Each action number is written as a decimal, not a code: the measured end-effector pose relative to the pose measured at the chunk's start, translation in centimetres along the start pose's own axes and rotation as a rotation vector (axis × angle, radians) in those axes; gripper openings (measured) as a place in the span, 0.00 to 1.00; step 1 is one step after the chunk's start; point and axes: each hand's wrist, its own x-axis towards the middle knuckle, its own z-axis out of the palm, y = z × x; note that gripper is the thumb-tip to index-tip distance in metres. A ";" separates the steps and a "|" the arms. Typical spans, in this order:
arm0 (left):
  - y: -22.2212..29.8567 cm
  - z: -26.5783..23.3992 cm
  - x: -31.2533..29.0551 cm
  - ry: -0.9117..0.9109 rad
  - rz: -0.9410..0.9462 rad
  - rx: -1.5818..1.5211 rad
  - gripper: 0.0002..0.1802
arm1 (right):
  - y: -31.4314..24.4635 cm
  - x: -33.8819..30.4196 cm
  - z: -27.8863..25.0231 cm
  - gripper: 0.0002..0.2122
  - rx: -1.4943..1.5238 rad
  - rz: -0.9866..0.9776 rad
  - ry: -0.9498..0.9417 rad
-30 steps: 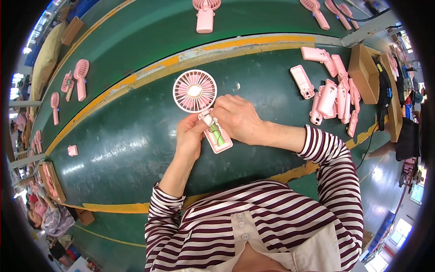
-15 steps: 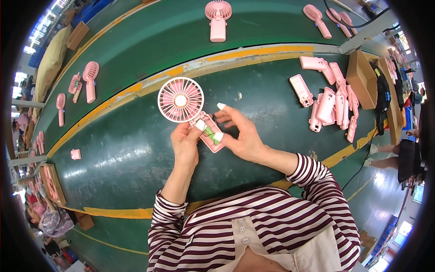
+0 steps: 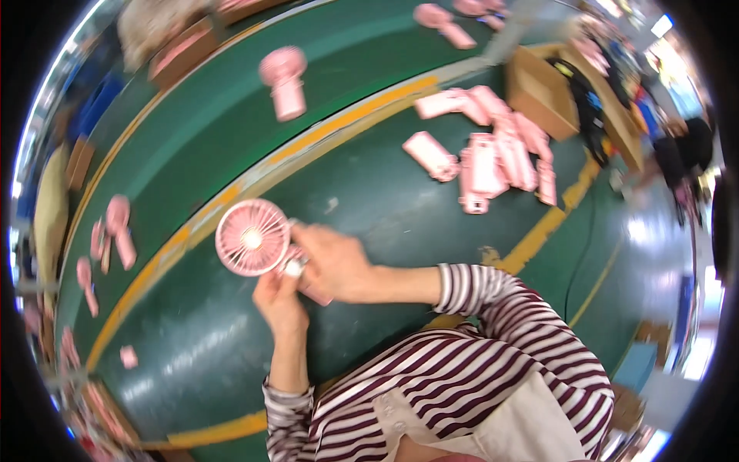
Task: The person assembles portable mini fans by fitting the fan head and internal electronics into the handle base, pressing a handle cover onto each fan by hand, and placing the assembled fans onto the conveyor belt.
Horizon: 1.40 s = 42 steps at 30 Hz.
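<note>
A pink handheld fan [image 3: 252,219] is between my hands above the green table, its round grille pointing up and to the left. My left hand [image 3: 283,312] pinches it just below the grille, with a white finger cover on the thumb. Over the handle and neck lies my right hand [image 3: 339,262], its fingers closed round the fan. The inside of the handle is mostly hidden behind this hand, and the picture is smeared by motion.
To the right lies a pile of pink handle parts [image 3: 489,165] beside an open cardboard box [image 3: 543,92]. Beyond a yellow-edged rail, more fans lie on the green belt [image 3: 192,146], one of them a pink fan [image 3: 288,96]. A small pink piece [image 3: 128,356] rests at the left.
The view has swung, shifting the surroundings. My right hand has moved in from beside the handle to close over the fan's neck, covering the green part and wires seen earlier.
</note>
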 end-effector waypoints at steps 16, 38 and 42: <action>-0.4 -2.0 0.8 -0.176 -0.370 -0.178 0.14 | 11.0 3.5 -15.2 0.14 -0.901 0.171 0.086; 2.3 -1.1 -1.2 -0.291 -0.177 -0.284 0.24 | 3.1 1.4 -4.3 0.10 0.383 -0.189 -0.085; 1.7 -1.9 -1.5 -0.241 -0.245 -0.215 0.25 | 3.6 1.4 -5.6 0.15 -0.305 -0.589 -0.249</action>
